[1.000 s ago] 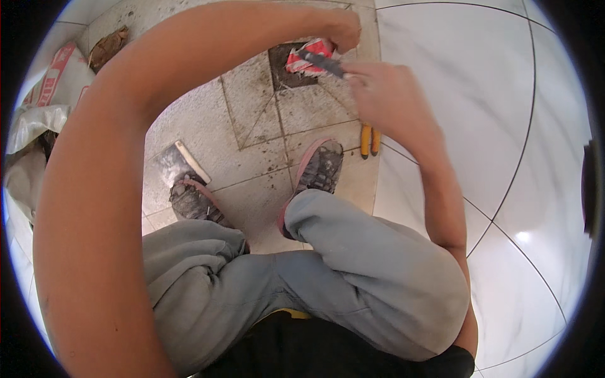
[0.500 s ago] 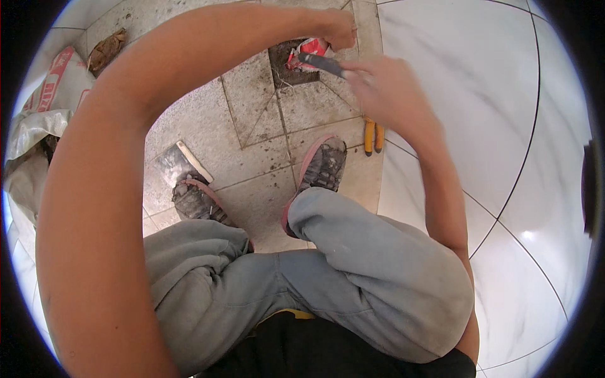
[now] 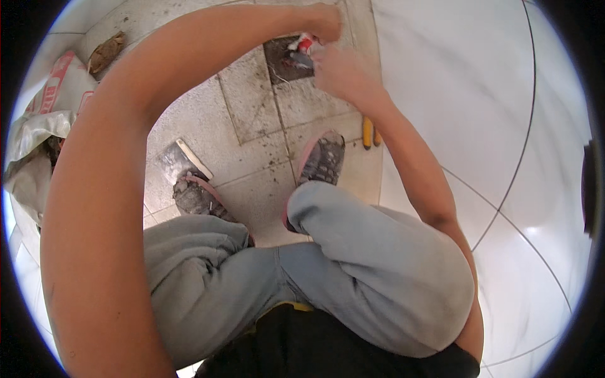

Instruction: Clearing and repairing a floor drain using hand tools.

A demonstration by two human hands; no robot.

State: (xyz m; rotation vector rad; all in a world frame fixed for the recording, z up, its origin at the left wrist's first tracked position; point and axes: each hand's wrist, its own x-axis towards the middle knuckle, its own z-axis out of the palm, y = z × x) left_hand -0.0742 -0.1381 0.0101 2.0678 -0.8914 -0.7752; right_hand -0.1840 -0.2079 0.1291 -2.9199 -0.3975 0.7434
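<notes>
My right hand [image 3: 345, 72] is closed around a narrow dark-grey tool [image 3: 301, 60], whose flat end points into a square dark hole [image 3: 283, 69] in the tiled floor. The tool's exact kind is hidden by my fingers. A crumpled red-and-white plastic wrapper [image 3: 306, 44] sits at the hole's far right corner, against the tool. Just beyond it, my left hand [image 3: 326, 22] is bent downward and closed, close to the wrapper. What its fingers hold is hidden. Yellow-handled pliers [image 3: 367, 133] lie right of the hole, partly behind my right forearm.
A flat metal scraper with a pale edge [image 3: 194, 159] lies by my left shoe [image 3: 200, 198]. My right shoe [image 3: 322, 157] stands nearer the hole. A white-and-red sack [image 3: 47, 116] and crumpled brown paper [image 3: 107, 52] are at the left. Glossy white marbled tiles [image 3: 472, 113] cover the right side.
My right hand has moved left and slightly up, pushing the dark tool closer to the wrapper. My left hand has shifted slightly left. Less of the wrapper shows, and my forearm covers more of the pliers.
</notes>
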